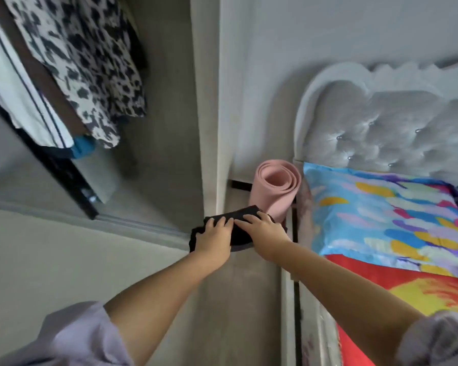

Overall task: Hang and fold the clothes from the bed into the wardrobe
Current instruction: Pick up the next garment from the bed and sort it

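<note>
A folded black garment (238,235) is held out in front of me, above the floor between the wardrobe and the bed. My left hand (214,237) grips its left side from above. My right hand (262,229) rests on top of its right side, fingers closed over the fold. The open wardrobe (154,154) is to the left, with a black-and-white patterned garment (90,64) and a white striped one (24,96) hanging inside. The bed (407,291) lies to the right.
A rolled pink mat (275,191) stands upright just behind the black garment, beside the tufted grey headboard (381,122). A colourful pillow (386,215) lies on a red and yellow sheet. The wardrobe's white side panel (209,101) rises in the middle. A grey floor strip (236,313) runs between.
</note>
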The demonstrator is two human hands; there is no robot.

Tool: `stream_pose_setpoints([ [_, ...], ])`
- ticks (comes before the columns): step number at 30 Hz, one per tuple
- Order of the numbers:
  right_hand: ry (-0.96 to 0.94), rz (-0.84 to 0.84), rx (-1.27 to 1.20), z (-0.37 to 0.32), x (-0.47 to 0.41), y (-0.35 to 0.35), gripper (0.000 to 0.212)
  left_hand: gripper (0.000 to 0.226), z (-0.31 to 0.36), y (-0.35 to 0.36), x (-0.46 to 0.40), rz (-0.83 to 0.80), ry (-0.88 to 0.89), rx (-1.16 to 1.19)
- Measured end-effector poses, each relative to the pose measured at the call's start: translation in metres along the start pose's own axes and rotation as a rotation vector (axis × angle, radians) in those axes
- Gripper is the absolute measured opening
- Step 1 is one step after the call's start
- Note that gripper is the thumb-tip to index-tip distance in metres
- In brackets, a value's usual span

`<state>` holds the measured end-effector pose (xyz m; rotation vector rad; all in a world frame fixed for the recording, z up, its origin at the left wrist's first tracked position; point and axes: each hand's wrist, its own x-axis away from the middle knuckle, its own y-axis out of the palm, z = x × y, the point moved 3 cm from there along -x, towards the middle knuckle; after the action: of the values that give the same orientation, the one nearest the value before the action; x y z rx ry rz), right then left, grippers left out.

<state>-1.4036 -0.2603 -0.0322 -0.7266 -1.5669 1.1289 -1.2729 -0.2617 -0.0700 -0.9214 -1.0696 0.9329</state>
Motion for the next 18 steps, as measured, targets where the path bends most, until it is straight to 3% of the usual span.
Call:
stream_pose_setpoints([
  [5, -0.163, -0.003, -0.033, -0.147, -0.058, -0.013, 0.072, 0.067, -0.154, -0.034, 0.040, 0.003, -0.116, -0.088],
  [9, -0.216, -0.012, -0.062, -0.219, -0.100, -0.019, 0.073, 0.070, -0.233, -0.049, 0.047, -0.018, -0.196, -0.121],
  [13, -0.244, -0.034, -0.062, -0.248, -0.141, -0.020, 0.069, 0.073, -0.279, -0.049, 0.029, -0.048, -0.232, -0.119],
  [18, -0.205, -0.087, -0.070, -0.241, -0.202, -0.015, 0.080, 0.068, -0.301, -0.048, -0.030, -0.131, -0.207, -0.121],
])
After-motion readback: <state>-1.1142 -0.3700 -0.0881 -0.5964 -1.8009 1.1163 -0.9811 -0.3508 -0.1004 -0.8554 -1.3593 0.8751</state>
